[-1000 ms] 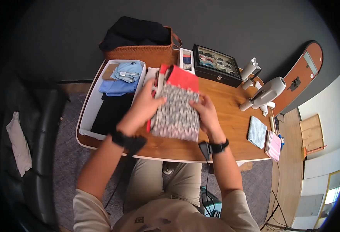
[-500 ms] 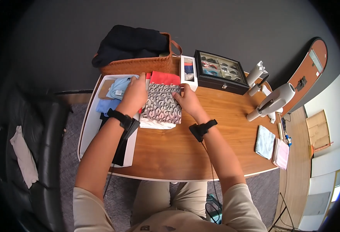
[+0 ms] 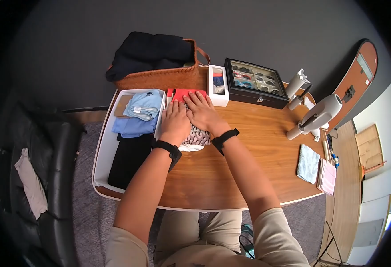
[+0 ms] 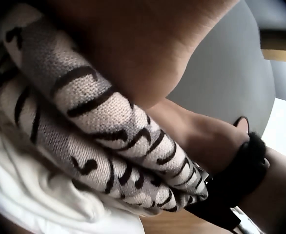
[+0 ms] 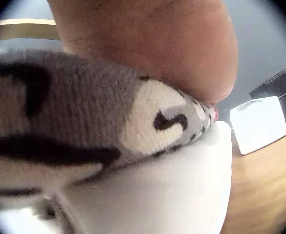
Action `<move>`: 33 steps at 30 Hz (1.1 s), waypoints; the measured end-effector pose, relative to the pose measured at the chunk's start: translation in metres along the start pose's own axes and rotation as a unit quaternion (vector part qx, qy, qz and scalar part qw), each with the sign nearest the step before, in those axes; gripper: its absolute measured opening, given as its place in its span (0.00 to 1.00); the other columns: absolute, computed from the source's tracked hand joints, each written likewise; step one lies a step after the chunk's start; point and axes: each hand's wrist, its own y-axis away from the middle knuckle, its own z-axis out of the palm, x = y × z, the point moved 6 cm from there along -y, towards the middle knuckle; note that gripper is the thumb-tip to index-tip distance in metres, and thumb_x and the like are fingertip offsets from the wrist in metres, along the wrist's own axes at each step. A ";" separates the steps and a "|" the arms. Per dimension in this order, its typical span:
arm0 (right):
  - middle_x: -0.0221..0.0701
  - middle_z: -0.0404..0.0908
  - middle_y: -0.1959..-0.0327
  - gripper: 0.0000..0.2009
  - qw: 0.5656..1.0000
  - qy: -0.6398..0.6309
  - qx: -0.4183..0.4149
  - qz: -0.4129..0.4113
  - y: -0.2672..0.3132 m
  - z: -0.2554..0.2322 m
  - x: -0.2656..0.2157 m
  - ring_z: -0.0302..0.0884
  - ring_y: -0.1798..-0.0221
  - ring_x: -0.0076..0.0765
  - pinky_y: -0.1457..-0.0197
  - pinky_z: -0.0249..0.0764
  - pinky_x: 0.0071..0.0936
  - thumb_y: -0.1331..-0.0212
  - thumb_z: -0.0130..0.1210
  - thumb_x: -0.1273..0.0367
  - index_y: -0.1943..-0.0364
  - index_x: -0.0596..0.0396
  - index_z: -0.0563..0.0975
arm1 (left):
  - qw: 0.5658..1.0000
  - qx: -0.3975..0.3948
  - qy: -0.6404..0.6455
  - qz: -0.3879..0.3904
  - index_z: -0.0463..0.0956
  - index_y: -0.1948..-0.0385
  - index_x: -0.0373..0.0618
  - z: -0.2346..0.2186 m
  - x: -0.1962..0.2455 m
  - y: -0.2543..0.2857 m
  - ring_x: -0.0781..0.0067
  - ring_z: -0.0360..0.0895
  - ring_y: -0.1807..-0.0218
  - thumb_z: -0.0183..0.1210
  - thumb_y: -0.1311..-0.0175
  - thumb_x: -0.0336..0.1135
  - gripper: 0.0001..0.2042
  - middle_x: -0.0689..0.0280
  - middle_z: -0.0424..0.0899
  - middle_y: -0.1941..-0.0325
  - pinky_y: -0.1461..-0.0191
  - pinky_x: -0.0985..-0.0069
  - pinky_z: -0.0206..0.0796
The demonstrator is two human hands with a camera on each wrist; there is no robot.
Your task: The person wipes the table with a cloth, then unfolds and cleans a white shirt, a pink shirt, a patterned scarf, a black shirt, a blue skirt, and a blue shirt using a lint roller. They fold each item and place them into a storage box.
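A folded grey, black and red patterned cloth [image 3: 198,136] lies on a white folded cloth [image 3: 191,147] on the table, beside the white box. Flat on top of it, with fingers extended, press the left hand [image 3: 176,122] and the right hand [image 3: 203,115], side by side and touching. The left wrist view shows the left palm [image 4: 133,53] over the patterned cloth [image 4: 94,107], whose folded layers bulge. In the right wrist view the right palm [image 5: 153,44] rests on the same patterned cloth [image 5: 153,117], with white cloth [image 5: 167,190] beneath.
The white box [image 3: 102,155] holds blue clothes [image 3: 137,113] and black cloth [image 3: 131,155]. Behind stand a woven basket [image 3: 160,79], a small white box [image 3: 218,100] and a glasses case [image 3: 257,100]. A steamer [image 3: 324,113] and folded towels [image 3: 308,163] are at the right.
The patterned cloth has come down from the raised hands onto the white cloth. Both hands have let go of its edges and moved together on top, fingers flat.
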 end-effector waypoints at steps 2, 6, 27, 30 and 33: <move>0.39 0.52 0.10 0.33 1.000 0.011 -0.026 0.006 -0.001 0.004 -0.002 0.42 0.08 0.51 0.07 0.36 0.54 0.21 0.35 0.52 0.14 0.44 0.59 | 0.998 -0.012 0.021 -0.056 0.60 0.20 0.33 0.008 -0.014 0.001 0.47 0.50 0.10 0.41 0.17 0.46 0.32 0.48 0.56 0.11 0.10 0.53 0.45; 0.39 0.51 0.10 0.34 0.999 0.019 -0.046 0.015 -0.002 0.013 -0.003 0.42 0.08 0.51 0.08 0.37 0.59 0.22 0.35 0.51 0.14 0.43 0.59 | 0.998 0.005 0.044 -0.053 0.58 0.20 0.27 0.015 -0.016 0.008 0.43 0.51 0.11 0.37 0.15 0.45 0.32 0.40 0.57 0.13 0.08 0.57 0.41; 0.39 0.57 0.12 0.32 0.999 0.001 0.040 0.018 0.023 -0.004 -0.015 0.45 0.09 0.52 0.11 0.37 0.68 0.22 0.43 0.52 0.18 0.46 0.65 | 1.000 0.025 0.001 0.015 0.64 0.26 0.20 0.014 -0.018 0.000 0.40 0.57 0.15 0.44 0.19 0.41 0.31 0.37 0.65 0.18 0.11 0.53 0.46; 0.40 0.59 0.13 0.32 0.995 -0.024 0.094 -0.019 0.077 -0.033 -0.027 0.47 0.09 0.50 0.11 0.38 0.67 0.19 0.47 0.51 0.19 0.51 0.65 | 0.999 -0.007 -0.028 0.040 0.64 0.26 0.19 -0.001 -0.012 0.000 0.39 0.58 0.15 0.46 0.19 0.40 0.30 0.37 0.66 0.19 0.11 0.54 0.46; 0.41 0.60 0.14 0.33 0.994 -0.058 0.094 -0.015 0.148 -0.056 -0.020 0.49 0.10 0.50 0.10 0.41 0.61 0.20 0.51 0.51 0.19 0.53 0.64 | 0.998 0.026 -0.033 0.046 0.63 0.25 0.20 0.019 -0.027 -0.007 0.39 0.56 0.14 0.47 0.20 0.40 0.31 0.37 0.64 0.18 0.11 0.54 0.47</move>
